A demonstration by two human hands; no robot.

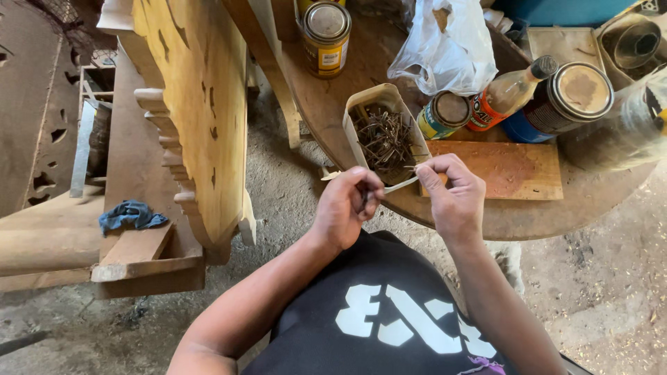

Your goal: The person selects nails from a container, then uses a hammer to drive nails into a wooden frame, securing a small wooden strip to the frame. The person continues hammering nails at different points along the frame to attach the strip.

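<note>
My left hand point(347, 207) is closed around something small and dark, probably nails; I cannot tell for sure. My right hand point(451, 193) pinches a thin nail between thumb and forefinger at the rim of a cut-open plastic container point(366, 101) full of rusty nails point(384, 141). The two hands are close together, just in front of the container. It rests near the front edge of a round wooden table point(333, 97).
On the table stand several tins point(326, 36), a plastic bottle point(507, 92), a white plastic bag point(445, 48) and a flat wooden board point(507, 170). A carved wooden panel point(201, 104) leans at the left beside planks with a blue rag point(130, 215). The floor is dusty.
</note>
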